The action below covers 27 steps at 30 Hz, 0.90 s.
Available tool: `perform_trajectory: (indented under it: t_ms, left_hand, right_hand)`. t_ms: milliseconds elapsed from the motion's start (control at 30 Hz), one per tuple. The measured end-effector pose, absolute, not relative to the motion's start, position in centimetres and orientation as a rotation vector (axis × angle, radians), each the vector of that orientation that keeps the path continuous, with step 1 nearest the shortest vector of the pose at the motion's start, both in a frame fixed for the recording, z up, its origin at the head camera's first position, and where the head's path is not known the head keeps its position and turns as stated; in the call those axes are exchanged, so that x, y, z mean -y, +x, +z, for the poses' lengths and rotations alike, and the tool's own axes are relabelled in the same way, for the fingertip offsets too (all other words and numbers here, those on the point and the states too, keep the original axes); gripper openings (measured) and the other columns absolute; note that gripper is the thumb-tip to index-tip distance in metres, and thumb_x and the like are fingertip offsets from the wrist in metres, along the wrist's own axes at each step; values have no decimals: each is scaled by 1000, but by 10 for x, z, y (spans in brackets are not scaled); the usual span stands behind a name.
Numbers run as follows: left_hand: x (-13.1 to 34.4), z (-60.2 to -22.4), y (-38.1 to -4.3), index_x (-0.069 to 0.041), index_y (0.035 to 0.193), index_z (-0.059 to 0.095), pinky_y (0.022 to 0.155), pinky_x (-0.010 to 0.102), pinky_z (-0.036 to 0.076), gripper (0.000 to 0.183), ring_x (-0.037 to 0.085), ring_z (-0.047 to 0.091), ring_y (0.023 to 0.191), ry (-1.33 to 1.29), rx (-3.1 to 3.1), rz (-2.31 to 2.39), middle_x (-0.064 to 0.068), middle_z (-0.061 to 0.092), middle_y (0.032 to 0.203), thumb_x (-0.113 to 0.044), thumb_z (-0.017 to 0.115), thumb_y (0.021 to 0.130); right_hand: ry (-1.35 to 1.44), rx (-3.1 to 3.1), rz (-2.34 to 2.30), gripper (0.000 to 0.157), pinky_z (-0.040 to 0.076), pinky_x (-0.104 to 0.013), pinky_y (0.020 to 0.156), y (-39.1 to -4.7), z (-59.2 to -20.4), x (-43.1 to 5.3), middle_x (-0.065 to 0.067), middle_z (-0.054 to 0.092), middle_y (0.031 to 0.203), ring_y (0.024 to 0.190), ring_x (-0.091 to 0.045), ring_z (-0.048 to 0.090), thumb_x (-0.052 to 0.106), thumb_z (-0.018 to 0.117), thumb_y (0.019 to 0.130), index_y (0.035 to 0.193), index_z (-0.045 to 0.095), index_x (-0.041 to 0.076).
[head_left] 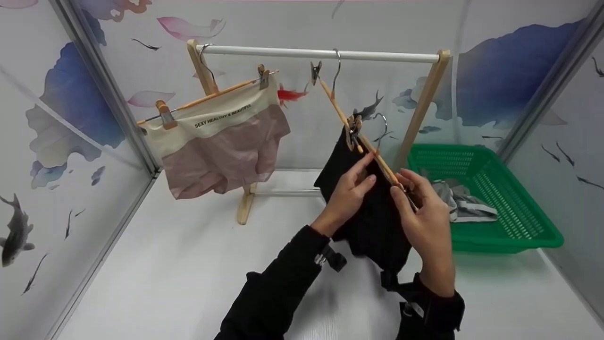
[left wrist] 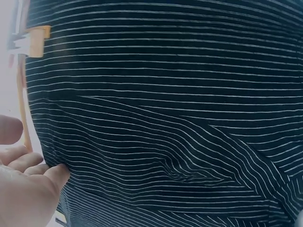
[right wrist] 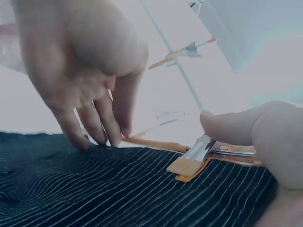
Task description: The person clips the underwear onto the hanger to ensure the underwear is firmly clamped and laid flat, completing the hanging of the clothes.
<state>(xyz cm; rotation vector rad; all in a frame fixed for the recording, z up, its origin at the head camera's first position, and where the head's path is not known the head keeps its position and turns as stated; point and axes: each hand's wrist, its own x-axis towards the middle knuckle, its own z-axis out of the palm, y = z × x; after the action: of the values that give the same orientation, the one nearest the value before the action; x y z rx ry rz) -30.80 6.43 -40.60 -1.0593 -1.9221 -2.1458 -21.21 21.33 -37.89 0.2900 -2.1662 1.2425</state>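
Two black sleeves (head_left: 278,288) closest, both coming in from the bottom edge. One white table (head_left: 151,264) below. One rack (head_left: 283,52) on it: white top bar, wooden legs. One green basket (head_left: 542,231) at right. One black striped garment (head_left: 373,226) between the hands, in front of the rack, its top edge along a hanger. One pair of mauve shorts (head_left: 222,151), cream waistband, hung at the rack's left end. At least one grey garment (head_left: 467,203) in the basket.

Three hangers: shorts hanger (head_left: 222,91) and bare hanger (head_left: 335,101) hooked on the bar; garment hanger (head_left: 384,167) has its hook below the bar, off it.

Two hands. Right hand (head_left: 424,222): pinching the end clip (right wrist: 187,163) at the garment's edge. Left hand (head_left: 347,198): not clenched, thumb apart, fingertips against hanger and cloth.

Shorts clips (head_left: 166,113): two. Clips bunched mid-rack: can't count.
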Motion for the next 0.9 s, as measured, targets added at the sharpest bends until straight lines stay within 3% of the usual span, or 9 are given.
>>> perform_trajectory:
  t_ms: [400, 900]
  left_hand:
    - [-75, -377, -317, -2, 157, 31, 116, 24, 28, 50, 4, 30, 145, -1123, 1900, -2141, 7, 32, 163, -12, 43, 109]
    - [-96, -333, -326, -4, 159, 29, 117, 23, 24, 51, 0, 26, 146, -1219, 1803, -2102, 4, 29, 164, -6, 40, 109]
  right_hand:
    - [306, 2147, 1270, 44, 47, -13, 92, -209, -352, -217, -13, 63, 134, 116, -20, 63, 16, 60, 104, 146, 53, 4]
    - [272, 2070, 1271, 45, 50, -19, 93, -211, -313, -220, -6, 63, 133, 112, -16, 65, 19, 59, 105, 148, 51, 6]
